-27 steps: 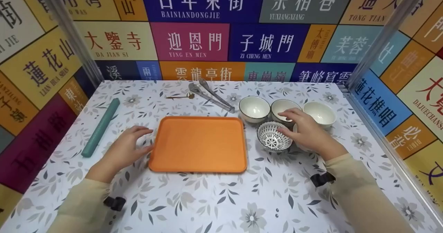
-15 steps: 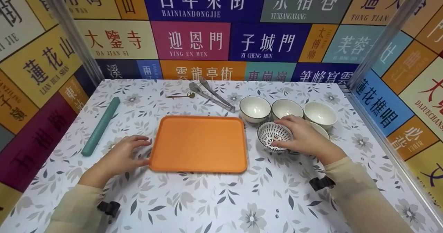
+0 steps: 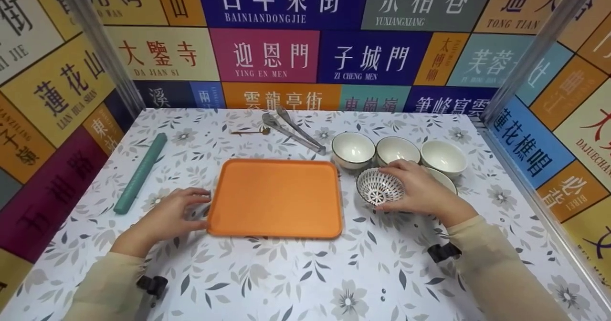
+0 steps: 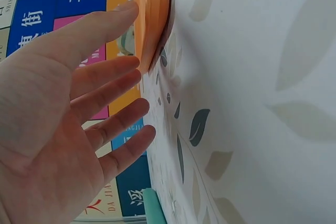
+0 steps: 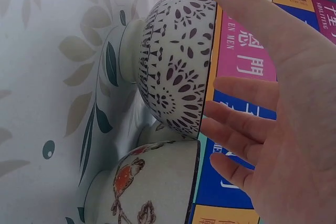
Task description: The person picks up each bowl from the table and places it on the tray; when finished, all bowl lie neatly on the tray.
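Note:
My right hand spans the small black-and-white patterned bowl, thumb at its near rim and index finger at its far rim. In the right wrist view the thumb overlaps the edge of this bowl, and the other fingers, loosely spread, end right at the rim line. The bowl stands upright on the table. My left hand is relaxed and holds nothing, at the left edge of the orange tray. In the left wrist view its thumb overlaps the tray's side.
Several white dark-rimmed bowls crowd behind and right of the patterned one, including the back-left bowl and right bowl. Metal tongs and a thin gold spoon-like piece lie behind the tray. A teal rod lies left.
My right hand has come down and towards me onto the patterned bowl, its thumb shifting to the near rim. My left hand has moved slightly nearer my body along the tray's side.

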Action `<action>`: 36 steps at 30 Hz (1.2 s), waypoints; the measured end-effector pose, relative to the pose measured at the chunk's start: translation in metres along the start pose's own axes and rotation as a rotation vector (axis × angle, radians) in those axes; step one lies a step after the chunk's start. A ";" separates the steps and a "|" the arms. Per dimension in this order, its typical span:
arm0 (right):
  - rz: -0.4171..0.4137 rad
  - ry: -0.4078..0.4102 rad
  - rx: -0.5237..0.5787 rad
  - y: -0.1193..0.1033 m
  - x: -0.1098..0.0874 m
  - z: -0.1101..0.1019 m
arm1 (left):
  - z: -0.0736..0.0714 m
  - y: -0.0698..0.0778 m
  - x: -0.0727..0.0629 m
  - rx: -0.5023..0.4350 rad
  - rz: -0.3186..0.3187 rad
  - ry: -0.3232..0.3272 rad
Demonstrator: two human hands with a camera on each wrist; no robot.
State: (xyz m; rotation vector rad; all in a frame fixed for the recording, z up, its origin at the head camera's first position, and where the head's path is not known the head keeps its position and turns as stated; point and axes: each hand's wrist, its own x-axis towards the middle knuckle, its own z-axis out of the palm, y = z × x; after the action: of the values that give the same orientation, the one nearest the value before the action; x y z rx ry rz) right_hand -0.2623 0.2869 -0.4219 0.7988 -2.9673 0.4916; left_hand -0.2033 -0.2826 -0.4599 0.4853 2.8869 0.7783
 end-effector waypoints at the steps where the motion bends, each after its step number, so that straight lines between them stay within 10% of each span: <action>1: 0.009 -0.001 -0.012 0.000 0.000 0.000 | 0.000 0.000 0.001 0.002 -0.001 -0.001; 18: 0.067 -0.048 -0.006 0.005 0.005 0.007 | -0.003 -0.002 0.005 0.013 0.048 -0.061; 36: 0.075 0.094 0.139 -0.012 0.009 0.022 | -0.007 0.003 0.012 0.083 0.083 -0.072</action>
State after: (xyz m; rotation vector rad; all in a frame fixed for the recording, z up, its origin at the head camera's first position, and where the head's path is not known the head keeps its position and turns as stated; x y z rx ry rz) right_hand -0.2636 0.2661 -0.4383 0.6557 -2.9100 0.7254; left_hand -0.2154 -0.2796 -0.4526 0.6328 2.8573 0.6404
